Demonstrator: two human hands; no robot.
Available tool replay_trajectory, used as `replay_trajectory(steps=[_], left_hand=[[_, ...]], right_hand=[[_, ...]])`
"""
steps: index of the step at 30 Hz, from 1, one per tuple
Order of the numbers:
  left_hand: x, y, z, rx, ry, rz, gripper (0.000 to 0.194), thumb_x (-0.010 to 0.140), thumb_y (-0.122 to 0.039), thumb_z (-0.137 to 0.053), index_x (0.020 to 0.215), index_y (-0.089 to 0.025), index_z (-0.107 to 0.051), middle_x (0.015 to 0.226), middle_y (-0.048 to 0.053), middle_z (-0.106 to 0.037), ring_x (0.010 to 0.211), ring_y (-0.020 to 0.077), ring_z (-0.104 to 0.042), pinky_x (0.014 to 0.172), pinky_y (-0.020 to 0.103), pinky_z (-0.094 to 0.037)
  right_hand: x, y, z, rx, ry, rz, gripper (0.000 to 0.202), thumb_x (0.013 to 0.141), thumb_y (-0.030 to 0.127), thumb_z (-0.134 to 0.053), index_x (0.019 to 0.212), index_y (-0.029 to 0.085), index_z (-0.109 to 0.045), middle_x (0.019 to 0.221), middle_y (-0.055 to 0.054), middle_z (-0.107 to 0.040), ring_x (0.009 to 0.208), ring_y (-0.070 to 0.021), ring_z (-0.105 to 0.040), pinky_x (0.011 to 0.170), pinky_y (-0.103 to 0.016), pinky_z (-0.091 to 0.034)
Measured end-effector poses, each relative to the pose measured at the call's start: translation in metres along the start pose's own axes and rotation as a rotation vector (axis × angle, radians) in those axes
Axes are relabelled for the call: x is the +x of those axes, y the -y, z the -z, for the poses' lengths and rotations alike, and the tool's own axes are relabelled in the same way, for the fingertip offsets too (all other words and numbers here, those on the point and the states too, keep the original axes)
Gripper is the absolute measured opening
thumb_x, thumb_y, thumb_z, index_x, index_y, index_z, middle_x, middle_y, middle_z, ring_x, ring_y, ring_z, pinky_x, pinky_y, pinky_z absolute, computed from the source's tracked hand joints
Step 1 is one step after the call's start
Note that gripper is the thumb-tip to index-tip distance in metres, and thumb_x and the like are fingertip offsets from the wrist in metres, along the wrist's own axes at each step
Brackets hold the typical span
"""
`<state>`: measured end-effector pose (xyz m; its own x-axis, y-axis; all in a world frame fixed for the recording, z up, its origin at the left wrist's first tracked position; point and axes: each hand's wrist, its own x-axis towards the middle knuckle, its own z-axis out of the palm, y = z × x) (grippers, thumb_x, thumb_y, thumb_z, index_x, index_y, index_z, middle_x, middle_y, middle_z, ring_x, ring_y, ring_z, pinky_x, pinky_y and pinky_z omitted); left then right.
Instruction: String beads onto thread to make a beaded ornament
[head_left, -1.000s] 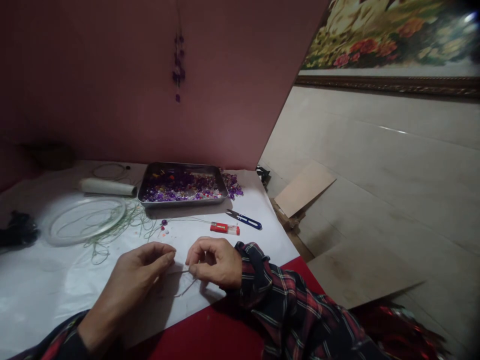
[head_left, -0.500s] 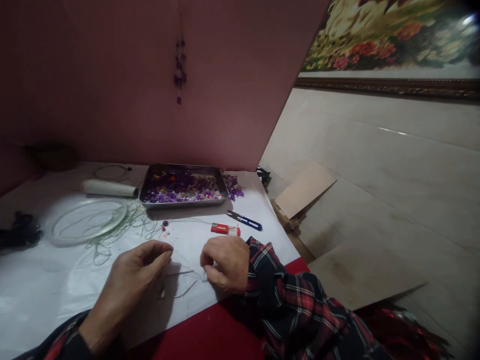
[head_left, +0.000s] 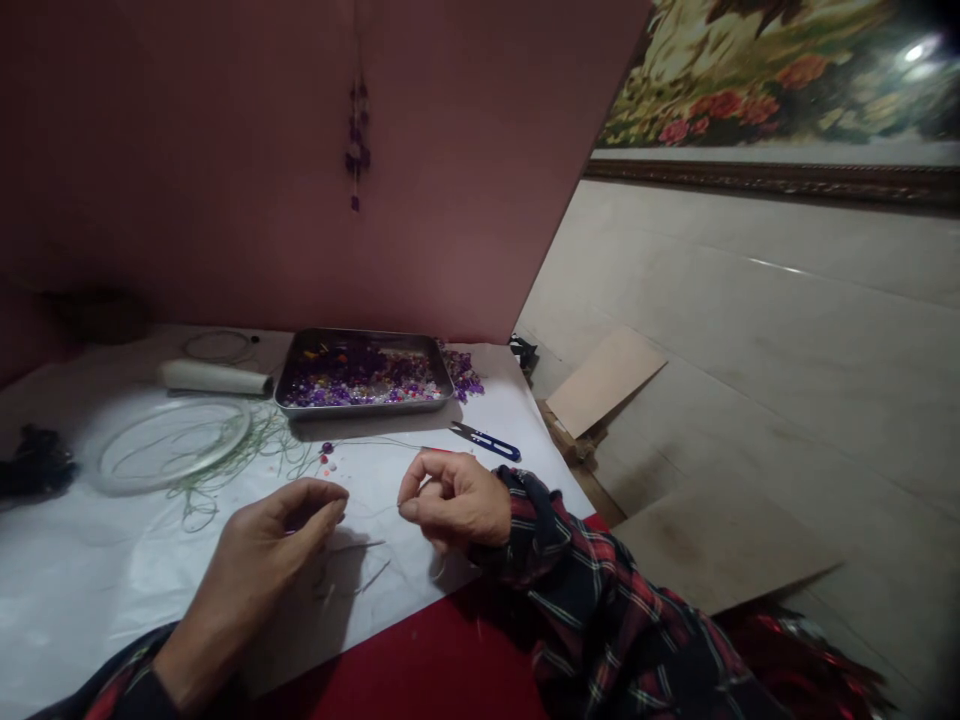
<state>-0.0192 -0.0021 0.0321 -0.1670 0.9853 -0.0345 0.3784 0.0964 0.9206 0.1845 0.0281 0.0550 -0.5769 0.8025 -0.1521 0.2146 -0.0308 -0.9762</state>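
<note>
My left hand (head_left: 281,545) hovers over the white sheet (head_left: 405,585), thumb and fingertips pinched together, with a bit of something purple showing inside. To its right my right hand (head_left: 457,500) pinches a thin thread (head_left: 386,511) that runs across the gap toward the left hand. Thin strips (head_left: 375,577) lie on the sheet between and below the hands. Behind the right hand a red lighter is mostly covered. Blue-handled thread snips (head_left: 487,441) rest just beyond it. A few beads (head_left: 327,449) sit beyond the left hand.
A metal tray (head_left: 367,410) of purple beads stands at the back, with more beads (head_left: 469,375) piled beside it. At left are a white ring (head_left: 109,487), tangled green thread (head_left: 259,440), a pale roll (head_left: 214,378) and a dark bundle (head_left: 37,465). A bead strand (head_left: 357,150) hangs behind.
My right hand has lifted and turned, its pinch now raised toward the left hand's level, and it covers most of the lighter. The left hand has hardly moved.
</note>
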Motion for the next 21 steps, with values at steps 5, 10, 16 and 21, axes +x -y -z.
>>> replay_trajectory(steps=[5,10,16,21], left_hand=[[0.001,-0.001,0.000,-0.039,-0.025,-0.011,0.028,0.058,-0.048,-0.068,0.068,-0.023,-0.071,0.063,0.000,-0.072,0.059,0.0190,-0.061,0.056,0.026,-0.047],[0.002,0.002,0.001,-0.032,0.030,-0.060,0.025,0.062,-0.047,-0.068,0.068,-0.023,-0.072,0.064,0.001,-0.072,0.061,0.0195,-0.062,0.057,0.026,-0.047],[-0.006,-0.001,0.000,-0.126,0.136,-0.150,0.022,0.068,-0.044,-0.069,0.074,-0.023,-0.072,0.064,0.000,-0.068,0.058,0.0169,-0.056,0.054,0.025,-0.044],[-0.014,-0.003,-0.001,-0.250,0.225,-0.145,0.020,0.074,-0.044,-0.069,0.079,-0.024,-0.072,0.059,-0.003,-0.059,0.050,0.0129,-0.044,0.047,0.024,-0.036]], right_hand=[[-0.001,-0.003,0.001,-0.639,-0.285,0.276,0.013,0.069,0.008,-0.063,0.069,0.019,-0.058,0.062,0.004,-0.060,0.062,-0.0125,-0.055,0.064,-0.026,-0.041],[-0.003,0.008,-0.001,-0.629,-0.218,0.616,0.011,0.078,0.011,-0.063,0.074,0.019,-0.057,0.095,-0.005,-0.070,0.091,-0.0176,-0.061,0.088,-0.034,-0.043],[0.004,0.023,-0.011,-0.518,-0.184,0.708,0.007,0.086,0.013,-0.057,0.082,0.019,-0.055,0.099,-0.006,-0.070,0.095,-0.0162,-0.062,0.089,-0.033,-0.046],[0.022,0.022,-0.022,-0.196,-0.237,0.324,0.008,0.085,0.013,-0.057,0.080,0.018,-0.054,0.073,0.001,-0.064,0.068,-0.0120,-0.063,0.062,-0.024,-0.052]])
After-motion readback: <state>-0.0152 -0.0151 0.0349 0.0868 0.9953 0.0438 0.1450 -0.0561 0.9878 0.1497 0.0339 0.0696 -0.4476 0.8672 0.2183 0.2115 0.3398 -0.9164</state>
